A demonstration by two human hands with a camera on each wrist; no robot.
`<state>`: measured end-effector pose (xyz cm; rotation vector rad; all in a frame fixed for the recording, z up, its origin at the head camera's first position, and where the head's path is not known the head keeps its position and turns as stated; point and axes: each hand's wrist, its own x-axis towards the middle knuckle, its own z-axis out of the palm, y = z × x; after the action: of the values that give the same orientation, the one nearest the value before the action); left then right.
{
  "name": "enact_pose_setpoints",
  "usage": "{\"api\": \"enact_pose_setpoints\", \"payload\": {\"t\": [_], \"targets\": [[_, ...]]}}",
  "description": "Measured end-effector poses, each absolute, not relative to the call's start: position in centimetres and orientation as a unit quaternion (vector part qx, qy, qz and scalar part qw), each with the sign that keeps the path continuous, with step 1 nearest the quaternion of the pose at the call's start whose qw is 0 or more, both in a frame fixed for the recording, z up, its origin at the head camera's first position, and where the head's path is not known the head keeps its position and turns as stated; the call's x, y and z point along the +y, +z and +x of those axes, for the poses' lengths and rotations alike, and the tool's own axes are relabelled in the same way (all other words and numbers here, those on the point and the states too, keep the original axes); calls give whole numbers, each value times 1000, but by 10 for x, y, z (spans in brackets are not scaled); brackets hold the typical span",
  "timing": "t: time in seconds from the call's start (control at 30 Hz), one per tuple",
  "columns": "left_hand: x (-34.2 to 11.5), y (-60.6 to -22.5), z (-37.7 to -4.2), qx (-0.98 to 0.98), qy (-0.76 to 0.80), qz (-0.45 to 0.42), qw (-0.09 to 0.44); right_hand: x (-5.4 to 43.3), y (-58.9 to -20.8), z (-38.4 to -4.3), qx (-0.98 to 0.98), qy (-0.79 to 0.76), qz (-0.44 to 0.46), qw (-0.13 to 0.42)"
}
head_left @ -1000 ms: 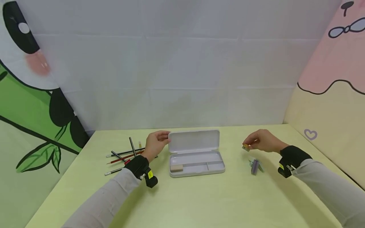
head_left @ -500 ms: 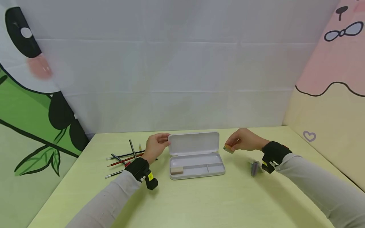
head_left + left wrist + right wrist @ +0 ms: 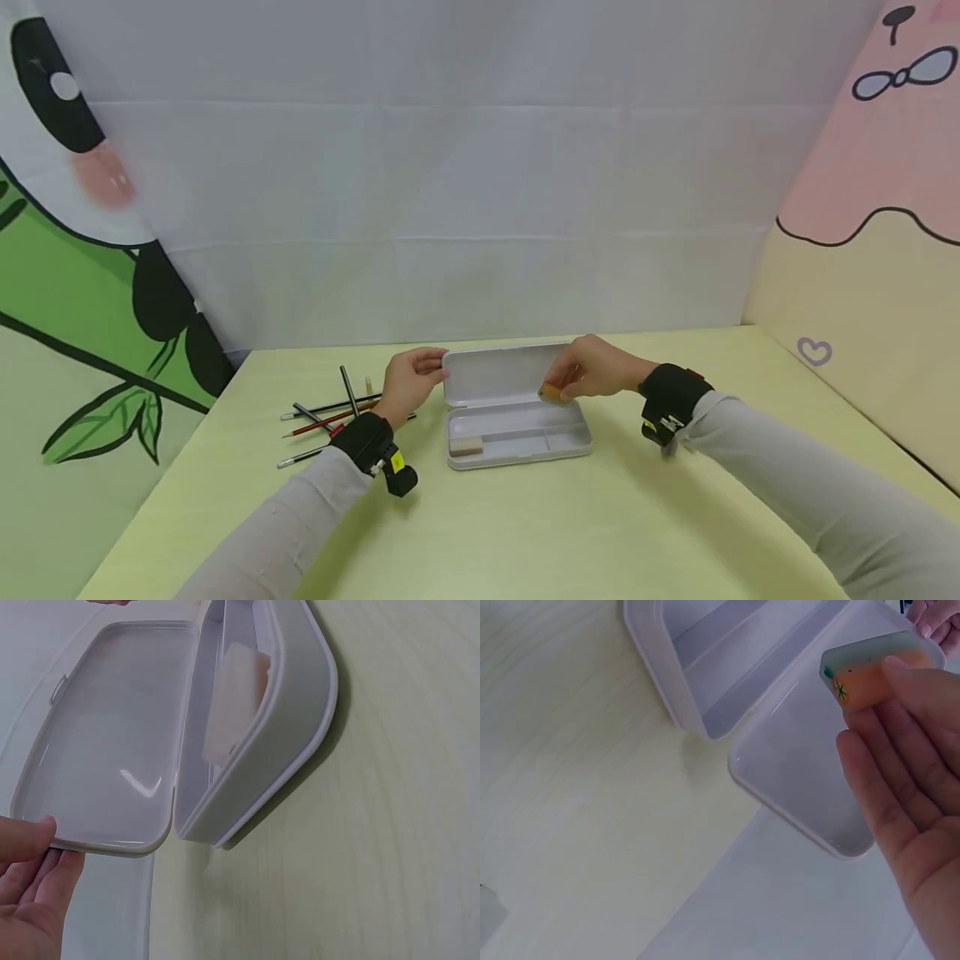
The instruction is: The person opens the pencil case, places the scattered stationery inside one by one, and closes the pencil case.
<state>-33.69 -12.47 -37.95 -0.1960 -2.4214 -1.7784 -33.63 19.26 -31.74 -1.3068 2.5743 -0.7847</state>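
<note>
A white pencil case [image 3: 517, 454] stands open on the table, its lid [image 3: 487, 375] tilted up at the back. My left hand [image 3: 408, 387] pinches the lid's left edge between thumb and fingers, as the left wrist view also shows. Inside the case's left end lies a beige eraser [image 3: 238, 701]. My right hand [image 3: 600, 367] holds a small orange and pale green eraser [image 3: 870, 671] with a printed pattern, pinched at the fingertips. It is above the case's right part, in front of the lid, apart from the tray.
Several pencils [image 3: 307, 429] lie crossed in a pile to the left, partly behind my left wrist. At the right, a small greyish thing [image 3: 669, 450] is mostly hidden under my right wrist strap. A wall of white cloth [image 3: 495, 208] rises behind the table [image 3: 495, 533].
My right hand has carried the orange and pale green eraser leftward from the table's right side to above the case. My left hand has kept its hold on the lid.
</note>
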Motion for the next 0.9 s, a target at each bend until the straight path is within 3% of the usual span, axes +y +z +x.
{"api": "enact_pose_setpoints", "payload": {"t": [0.37, 0.9], "targets": [[-128, -377, -336, -799, -595, -55, 63, 153, -316, -338, 847, -265, -453, 85], [-130, -375, -333, -802, -591, -58, 70, 116, -337, -317, 853, -205, -478, 48]]}}
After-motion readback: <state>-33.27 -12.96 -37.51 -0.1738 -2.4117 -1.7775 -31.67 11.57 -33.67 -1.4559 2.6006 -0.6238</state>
